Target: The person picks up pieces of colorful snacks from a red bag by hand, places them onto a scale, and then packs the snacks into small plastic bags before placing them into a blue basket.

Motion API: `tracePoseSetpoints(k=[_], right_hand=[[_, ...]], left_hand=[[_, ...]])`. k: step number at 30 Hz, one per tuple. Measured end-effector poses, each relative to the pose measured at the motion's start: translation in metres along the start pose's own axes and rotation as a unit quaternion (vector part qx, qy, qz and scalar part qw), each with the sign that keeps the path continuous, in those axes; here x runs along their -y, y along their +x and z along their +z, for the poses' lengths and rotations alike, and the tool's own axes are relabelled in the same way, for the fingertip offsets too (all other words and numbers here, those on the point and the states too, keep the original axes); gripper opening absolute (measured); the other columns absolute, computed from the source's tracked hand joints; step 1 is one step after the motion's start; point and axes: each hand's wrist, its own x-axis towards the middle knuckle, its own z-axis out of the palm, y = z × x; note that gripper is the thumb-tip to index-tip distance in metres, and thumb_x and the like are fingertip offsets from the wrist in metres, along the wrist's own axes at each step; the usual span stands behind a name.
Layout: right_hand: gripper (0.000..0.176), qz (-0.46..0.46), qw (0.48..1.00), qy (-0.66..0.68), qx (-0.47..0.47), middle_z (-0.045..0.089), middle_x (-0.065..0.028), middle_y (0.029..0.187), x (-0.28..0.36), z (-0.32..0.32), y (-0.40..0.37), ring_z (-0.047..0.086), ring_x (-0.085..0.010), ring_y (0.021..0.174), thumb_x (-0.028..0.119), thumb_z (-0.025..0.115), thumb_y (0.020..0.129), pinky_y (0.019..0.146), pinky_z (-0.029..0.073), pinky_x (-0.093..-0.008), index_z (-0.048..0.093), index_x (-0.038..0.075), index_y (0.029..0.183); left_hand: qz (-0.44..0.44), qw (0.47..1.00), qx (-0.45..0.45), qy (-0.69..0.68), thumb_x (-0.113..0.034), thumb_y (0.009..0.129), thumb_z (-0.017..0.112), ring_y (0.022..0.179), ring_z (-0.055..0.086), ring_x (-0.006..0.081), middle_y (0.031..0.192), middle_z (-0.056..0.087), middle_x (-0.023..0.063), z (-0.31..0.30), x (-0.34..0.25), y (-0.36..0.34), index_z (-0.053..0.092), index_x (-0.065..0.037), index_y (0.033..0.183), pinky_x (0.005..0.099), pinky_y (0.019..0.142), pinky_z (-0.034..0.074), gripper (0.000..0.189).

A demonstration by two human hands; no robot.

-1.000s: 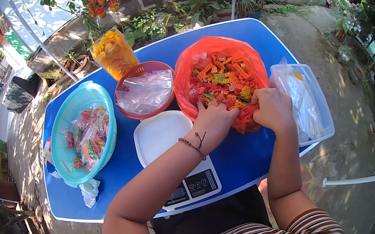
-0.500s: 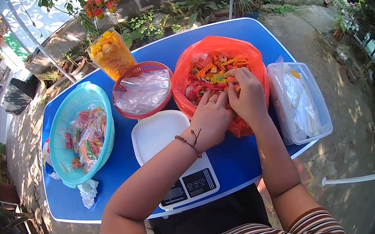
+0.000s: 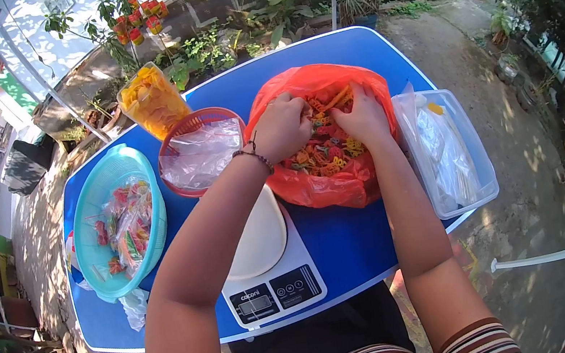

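Note:
An open red plastic bag (image 3: 333, 194) holds many small colourful crackers (image 3: 324, 159), mostly orange, red and yellow. My left hand (image 3: 283, 129), with a ring and a beaded bracelet, reaches over the bag's left side. Its fingers are curled inward at the crackers, and what they grip is hidden. On the right side of the opening is my right hand (image 3: 364, 119), thumb and fingers apart among the crackers. Below my left forearm stands a white kitchen scale (image 3: 300, 247) with a pale tray (image 3: 259, 242) on top, partly covered by the arm.
A red basket (image 3: 186, 192) holds clear plastic bags, beside a tub of orange chips (image 3: 154, 102). At left, a turquoise basket (image 3: 87, 238) contains filled packets. A clear plastic box (image 3: 483, 176) with plastic bags stands at right on the blue table (image 3: 350, 239).
My hands were close together over the bag's lower part; they have moved up and apart to its two sides. The bag's opening looks wider, and more of the scale's display shows.

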Motion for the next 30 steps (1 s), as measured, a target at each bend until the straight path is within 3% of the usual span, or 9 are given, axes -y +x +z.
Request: tracePoseSetpoints(k=[4,7,13,16,19,22,23,26,30], right_hand=[[0.071,-0.031,0.999,0.001,0.045,0.05,-0.0223,0.142,0.002,-0.007,0.0,0.054,-0.0411,0.127,0.029,0.074,0.08,0.106,0.047,-0.0463,0.048,0.002,0.141],[0.064,-0.059,0.992,0.071,0.09,0.053,-0.0218,0.139,0.001,-0.009,-0.005,0.055,-0.0402,0.126,0.028,0.073,0.081,0.106,0.047,-0.0469,0.053,0.001,0.136],[0.058,-0.127,0.989,0.047,0.06,0.055,-0.0231,0.138,0.009,-0.016,-0.035,0.058,-0.0407,0.122,0.019,0.068,0.084,0.105,0.048,-0.0453,0.054,0.0,0.137],[0.055,-0.153,0.98,0.123,0.042,0.054,-0.024,0.139,0.011,-0.022,-0.052,0.058,-0.0416,0.121,0.016,0.065,0.086,0.104,0.047,-0.046,0.054,-0.001,0.137],[0.045,-0.186,0.965,0.185,0.031,0.062,-0.0246,0.128,0.018,-0.029,-0.059,0.06,-0.0427,0.118,0.012,0.058,0.091,0.102,0.048,-0.0466,0.056,-0.001,0.135],[0.041,-0.144,0.95,0.274,0.049,0.065,-0.0244,0.121,0.022,-0.031,-0.056,0.061,-0.0434,0.116,0.01,0.055,0.094,0.101,0.048,-0.0472,0.056,-0.001,0.133],[0.04,-0.119,0.943,0.306,0.055,0.066,-0.0243,0.119,0.022,-0.032,-0.056,0.061,-0.0436,0.116,0.01,0.054,0.094,0.101,0.047,-0.0475,0.056,-0.002,0.133],[0.042,-0.131,0.972,0.189,-0.055,0.063,-0.0281,0.124,0.009,-0.02,-0.05,0.06,-0.0457,0.116,0.01,0.054,0.094,0.101,0.047,-0.0491,0.054,-0.005,0.133],[0.048,-0.073,0.984,0.143,-0.081,0.057,-0.0333,0.129,0.002,-0.018,-0.043,0.057,-0.0478,0.118,0.009,0.054,0.092,0.101,0.047,-0.0503,0.049,-0.009,0.137]], left_hand=[[0.082,0.985,-0.076,0.13,-0.017,0.086,0.064,0.117,0.059,0.0395,0.128,0.059,0.0218,0.01,0.001,0.012,0.061,-0.004,0.131,0.047,0.103,0.048,0.047],[0.025,0.998,0.028,0.053,-0.018,0.084,0.063,0.126,0.055,0.0398,0.137,0.055,0.0221,0.006,-0.007,0.017,0.056,-0.01,0.139,0.0492,0.109,0.043,0.056],[0.015,0.999,0.025,0.031,-0.017,0.089,0.054,0.125,0.057,0.0384,0.133,0.06,0.0201,0.02,0.007,0.045,0.057,-0.011,0.139,0.0497,0.108,0.042,0.05],[0.023,1.0,0.0,0.013,-0.01,0.091,0.05,0.108,0.066,0.0386,0.109,0.069,0.0233,0.02,0.004,0.059,0.063,-0.003,0.124,0.0471,0.098,0.049,0.036],[0.023,0.999,0.019,0.045,-0.013,0.093,0.052,0.1,0.068,0.0389,0.099,0.071,0.0215,0.022,0.015,0.073,0.064,-0.004,0.118,0.0468,0.093,0.05,0.03],[-0.01,0.98,0.108,0.17,-0.017,0.093,0.056,0.102,0.067,0.038,0.104,0.072,0.0189,0.021,0.012,0.077,0.065,-0.006,0.117,0.0487,0.09,0.048,0.029],[0.015,0.982,0.055,0.181,-0.021,0.091,0.059,0.103,0.067,0.0358,0.106,0.072,0.0165,0.023,0.007,0.071,0.068,-0.01,0.116,0.0509,0.091,0.045,0.028],[-0.027,0.974,0.079,0.211,-0.023,0.09,0.058,0.111,0.067,0.0278,0.11,0.073,0.0114,0.023,-0.011,0.067,0.065,-0.015,0.122,0.0555,0.103,0.035,0.033],[0.002,0.969,0.075,0.235,-0.021,0.09,0.058,0.109,0.068,0.0286,0.107,0.073,0.011,0.023,-0.013,0.065,0.066,-0.017,0.121,0.0535,0.101,0.038,0.032]])
